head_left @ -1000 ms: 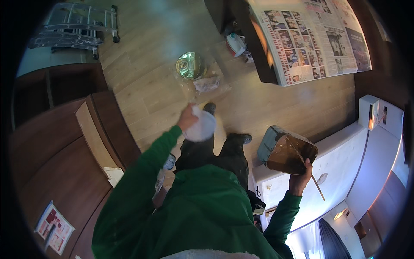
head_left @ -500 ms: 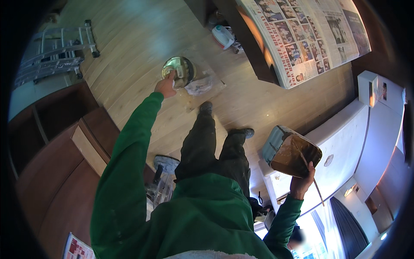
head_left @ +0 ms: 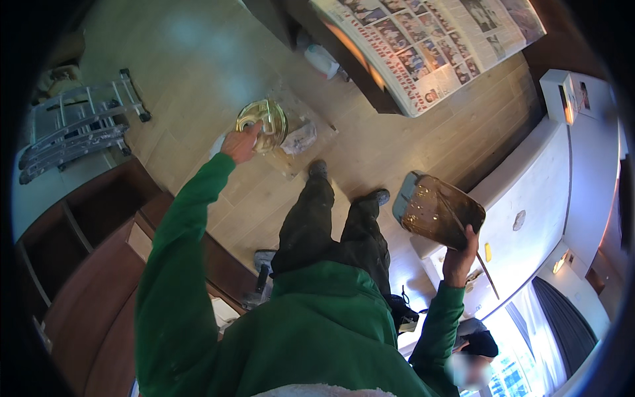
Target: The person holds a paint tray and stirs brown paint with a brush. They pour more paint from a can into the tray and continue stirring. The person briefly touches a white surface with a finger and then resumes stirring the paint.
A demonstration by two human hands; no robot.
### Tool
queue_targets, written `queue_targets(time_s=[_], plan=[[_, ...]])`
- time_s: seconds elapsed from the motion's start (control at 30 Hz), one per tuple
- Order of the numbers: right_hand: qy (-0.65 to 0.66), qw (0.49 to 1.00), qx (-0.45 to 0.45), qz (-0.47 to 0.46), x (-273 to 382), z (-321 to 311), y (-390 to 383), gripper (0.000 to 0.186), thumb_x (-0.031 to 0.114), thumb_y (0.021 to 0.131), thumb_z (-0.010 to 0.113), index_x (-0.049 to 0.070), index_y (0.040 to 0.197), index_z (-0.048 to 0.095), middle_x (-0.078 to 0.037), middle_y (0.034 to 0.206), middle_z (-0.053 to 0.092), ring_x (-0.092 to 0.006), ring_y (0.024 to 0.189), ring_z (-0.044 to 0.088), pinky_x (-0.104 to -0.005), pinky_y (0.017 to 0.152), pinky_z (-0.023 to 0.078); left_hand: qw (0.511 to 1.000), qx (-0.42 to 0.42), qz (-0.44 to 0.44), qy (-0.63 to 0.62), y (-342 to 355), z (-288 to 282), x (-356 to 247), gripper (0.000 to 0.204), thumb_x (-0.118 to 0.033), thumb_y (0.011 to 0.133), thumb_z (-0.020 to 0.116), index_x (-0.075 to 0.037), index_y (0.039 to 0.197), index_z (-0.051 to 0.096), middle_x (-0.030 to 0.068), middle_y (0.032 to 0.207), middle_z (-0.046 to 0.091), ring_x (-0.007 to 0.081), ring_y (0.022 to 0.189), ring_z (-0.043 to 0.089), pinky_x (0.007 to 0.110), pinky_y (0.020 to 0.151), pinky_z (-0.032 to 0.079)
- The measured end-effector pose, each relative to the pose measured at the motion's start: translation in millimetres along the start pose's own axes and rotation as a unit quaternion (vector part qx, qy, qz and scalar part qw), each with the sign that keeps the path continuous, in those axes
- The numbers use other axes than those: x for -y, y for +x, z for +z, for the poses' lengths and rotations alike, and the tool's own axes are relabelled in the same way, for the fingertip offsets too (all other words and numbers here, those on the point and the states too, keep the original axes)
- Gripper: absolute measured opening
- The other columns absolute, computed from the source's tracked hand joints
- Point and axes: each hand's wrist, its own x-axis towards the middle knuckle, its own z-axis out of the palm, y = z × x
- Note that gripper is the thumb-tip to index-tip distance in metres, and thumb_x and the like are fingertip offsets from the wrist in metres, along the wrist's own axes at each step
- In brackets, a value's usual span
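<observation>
My left hand (head_left: 241, 144) is closed on the edge of a round, shiny gold-coloured metal tin (head_left: 272, 127), held out ahead of me on the left. Something white shows beside that hand; its kind is unclear. On the right, my right hand (head_left: 461, 257) grips the near rim of a rectangular paint bucket (head_left: 405, 202), which is tilted so that its glossy brown-coated inside shows. A thin stick (head_left: 488, 279) leans in the bucket and runs out past my right hand; which end of a tool it is, I cannot tell.
Crumpled white material (head_left: 302, 138) lies on a clear sheet on the wooden floor. Newspaper (head_left: 423, 46) covers a furniture top ahead right, with a white bottle (head_left: 322, 61) beside it. A folded ladder (head_left: 83, 126) and brown shelving (head_left: 99, 205) stand left. Another person (head_left: 477, 341) is behind, lower right.
My left hand and the tin have shifted left, and the tin's shiny face shows more. The paint bucket has moved slightly up and left. More of the other person shows.
</observation>
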Motion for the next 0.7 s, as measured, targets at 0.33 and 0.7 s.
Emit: queue_targets(time_s=[0.33,0.7], plan=[[-0.037,0.995,0.080,-0.048,-17,56,17,0.060,0.025,0.101,0.062,0.002,0.154,0.046,-0.008,0.139,0.061,-0.0171,0.123,0.058,-0.0309,0.107,0.044,0.993,-0.050,0.104,0.037,-196,-226,-77,0.118,-0.011,0.069,0.081,-0.024,0.167,0.017,0.0189,0.118,0.071,0.0404,0.085,0.072,0.049,0.075,0.059],[0.035,0.985,0.170,-0.018,26,108,-11,0.057,0.019,0.101,0.063,0.003,0.153,0.045,-0.009,0.114,0.070,-0.0126,0.095,0.065,-0.0287,0.080,0.053,0.979,0.015,0.108,0.174,-292,-386,-229,0.125,-0.009,0.058,0.083,-0.025,0.167,0.023,0.0190,0.092,0.072,0.0437,0.078,0.068,0.050,0.073,0.056]])
